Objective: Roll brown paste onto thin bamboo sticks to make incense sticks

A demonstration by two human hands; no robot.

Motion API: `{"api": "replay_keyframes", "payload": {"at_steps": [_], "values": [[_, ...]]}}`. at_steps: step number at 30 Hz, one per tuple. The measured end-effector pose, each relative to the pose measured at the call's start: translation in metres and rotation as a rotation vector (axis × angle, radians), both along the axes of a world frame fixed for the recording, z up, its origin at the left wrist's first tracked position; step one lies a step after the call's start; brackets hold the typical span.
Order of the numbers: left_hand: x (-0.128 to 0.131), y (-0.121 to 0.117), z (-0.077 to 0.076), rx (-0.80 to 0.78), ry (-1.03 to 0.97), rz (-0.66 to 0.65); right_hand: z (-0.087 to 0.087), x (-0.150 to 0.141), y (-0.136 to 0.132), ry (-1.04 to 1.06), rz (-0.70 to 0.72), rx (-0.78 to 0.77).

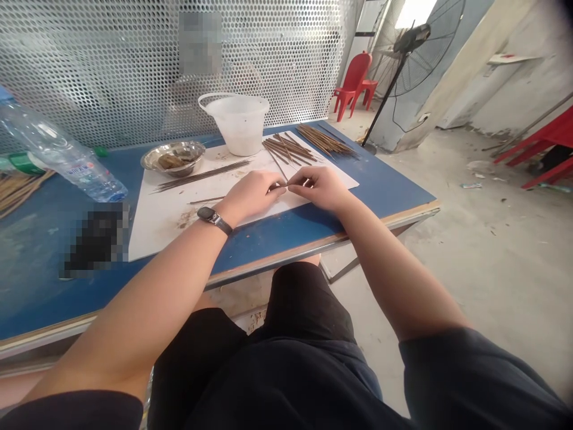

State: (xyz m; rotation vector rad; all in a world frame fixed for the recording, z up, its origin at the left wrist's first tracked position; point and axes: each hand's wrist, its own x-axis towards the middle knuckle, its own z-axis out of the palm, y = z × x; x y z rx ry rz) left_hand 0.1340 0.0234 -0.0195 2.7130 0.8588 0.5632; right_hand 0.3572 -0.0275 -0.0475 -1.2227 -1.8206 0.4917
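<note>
Text: none legible.
Label [84,169] on the clear plastic bottle [58,146]: red and blue marks, too blurred to read.

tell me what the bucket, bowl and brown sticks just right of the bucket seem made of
Bucket: probably plastic, satin; its walls look milky and translucent. Bowl: likely polished stainless steel, given silvery bright reflections. Brown sticks: perhaps wood or bamboo, matte, going by their dull brown look; too small to be sure.
</note>
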Motion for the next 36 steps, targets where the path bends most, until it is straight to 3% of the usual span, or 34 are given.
{"api": "replay_keyframes", "payload": {"at_steps": [15, 21, 36], "values": [[-0.001, -0.001, -0.001, 0.002, 0.036, 0.019, 0.000, 0.000, 0.002, -0.016, -0.107, 0.004], [-0.001, -0.002, -0.001, 0.028, 0.109, 0.039, -0.001, -0.001, -0.001, -0.012, -0.046, 0.011], [-0.002, 0.002, -0.004, 0.061, 0.056, 0.051, 0.002, -0.003, -0.011, 0.013, -0.007, 0.002]]}}
